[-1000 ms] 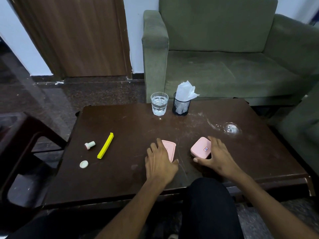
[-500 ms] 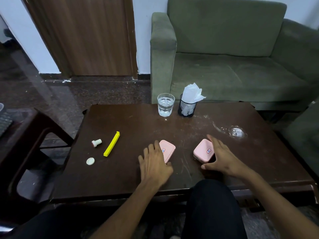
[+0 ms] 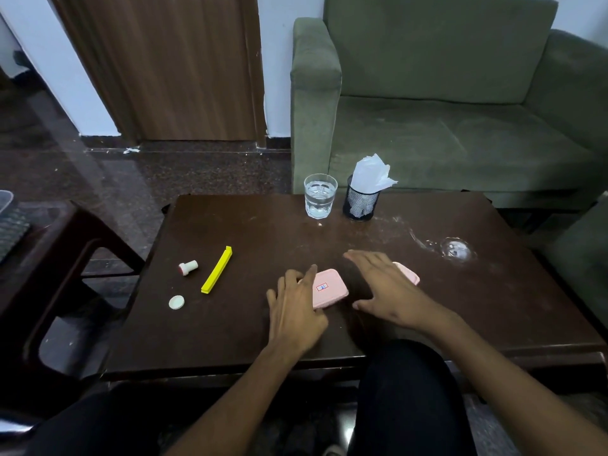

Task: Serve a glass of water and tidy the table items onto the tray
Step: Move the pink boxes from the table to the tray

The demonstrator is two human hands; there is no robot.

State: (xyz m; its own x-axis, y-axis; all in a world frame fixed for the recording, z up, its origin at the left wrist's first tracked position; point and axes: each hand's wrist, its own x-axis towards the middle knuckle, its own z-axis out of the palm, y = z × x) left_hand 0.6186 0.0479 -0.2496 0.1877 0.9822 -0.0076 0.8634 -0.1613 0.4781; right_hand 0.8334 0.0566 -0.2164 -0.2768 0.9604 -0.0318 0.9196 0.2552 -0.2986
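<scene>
Both grips spread flat, left hand touching rounded pink case, right hand covering another

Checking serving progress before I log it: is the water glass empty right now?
No. The glass at the far edge of the table, beside the mesh tissue holder, visibly holds water partway up.

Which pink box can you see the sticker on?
The pink box with the sticker lies beside the left hand. The other pink box is mostly hidden behind the right hand.
</scene>
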